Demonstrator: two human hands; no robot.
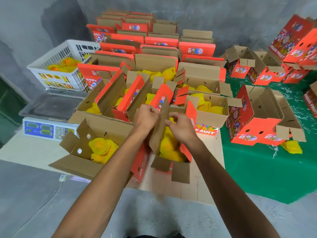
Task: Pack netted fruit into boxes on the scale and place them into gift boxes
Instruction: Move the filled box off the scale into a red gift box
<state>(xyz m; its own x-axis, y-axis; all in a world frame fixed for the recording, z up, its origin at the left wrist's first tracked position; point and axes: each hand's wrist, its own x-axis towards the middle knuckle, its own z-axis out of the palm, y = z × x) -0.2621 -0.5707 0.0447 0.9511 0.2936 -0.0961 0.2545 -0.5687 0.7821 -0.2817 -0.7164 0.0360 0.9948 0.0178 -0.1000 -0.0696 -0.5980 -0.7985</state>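
Both hands work a cardboard flap over a gift box of netted fruit

The left hand (pixel 147 115) and right hand (pixel 180 125) have fingers curled, each pinching a side of the upright brown flap (pixel 160 127) between them; under both hands the red gift box (pixel 142 167) holds yellow netted fruit (pixel 169 146). Left of the left forearm sits another open box (pixel 75 166) with netted fruit, and beyond it the scale (pixel 46 115) and a white crate (pixel 63 66). Beyond the hands stand rows of open boxes (pixel 154 66); right of the right hand lies a green cloth (pixel 257 169)
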